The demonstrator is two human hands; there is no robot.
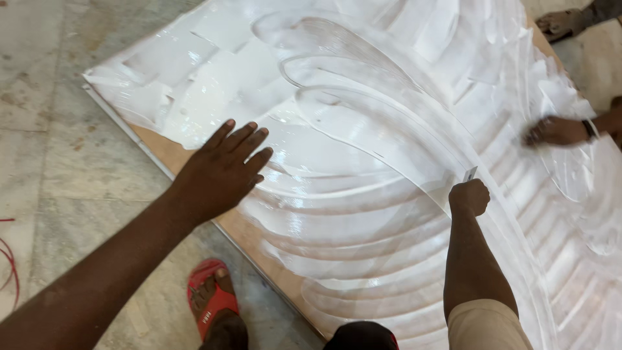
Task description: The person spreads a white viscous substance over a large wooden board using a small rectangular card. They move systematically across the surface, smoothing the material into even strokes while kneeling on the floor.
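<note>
A large wooden board point(170, 154) lies on the floor, nearly all covered with wet white paste point(350, 149) spread in curved strokes. My left hand point(223, 170) rests flat on the board's near-left part, fingers spread, at the edge of the paste. My right hand point(470, 196) is closed around a small flat scraper point(470, 173) whose blade touches the paste near the middle. Curved ridges in the paste fan out from the scraper.
Another person's hand point(557, 131) with a wristband works the paste at the right. That person's sandalled foot point(558, 23) shows at top right. My foot in a red sandal point(210, 301) stands on the stone floor point(58, 155) beside the board. A red wire point(8, 259) lies far left.
</note>
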